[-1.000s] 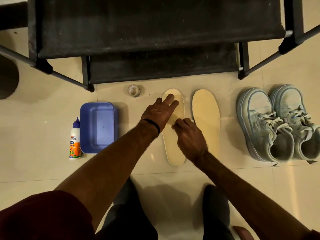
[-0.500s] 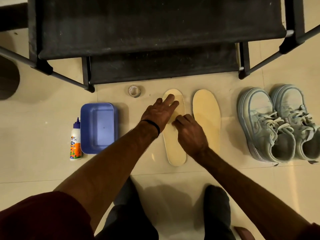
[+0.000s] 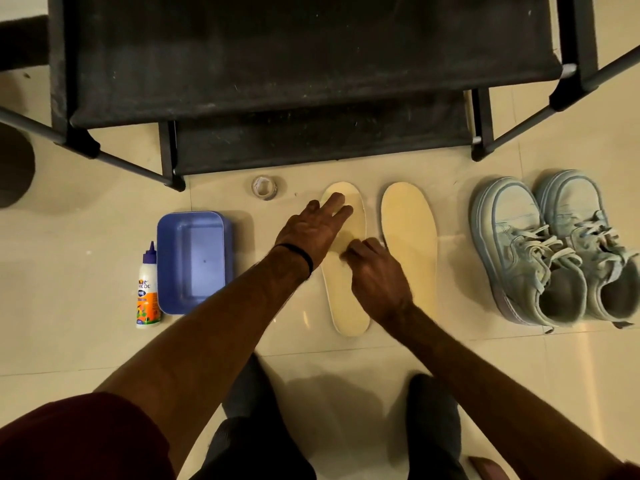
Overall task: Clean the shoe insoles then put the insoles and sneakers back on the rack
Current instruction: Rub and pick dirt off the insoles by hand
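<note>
Two pale yellow insoles lie side by side on the tiled floor in front of the black shoe rack (image 3: 277, 64). My left hand (image 3: 308, 230) presses flat, fingers straight, on the toe half of the left insole (image 3: 348, 306). My right hand (image 3: 375, 275) rests on the middle of the same insole with its fingers curled under; I see nothing in it. The right insole (image 3: 408, 237) lies untouched. To the right, a pair of light blue sneakers stands with laces loose: the left sneaker (image 3: 519, 251) and the right sneaker (image 3: 588, 237).
A blue plastic tub (image 3: 192, 261) sits left of the insoles, with a glue bottle (image 3: 147, 292) lying beside it. A small roll of tape (image 3: 264, 187) lies near the rack's foot. My knees are at the bottom of the view.
My right hand slid a little up the left insole and back down again. The left hand stayed pressed on the toe end.
</note>
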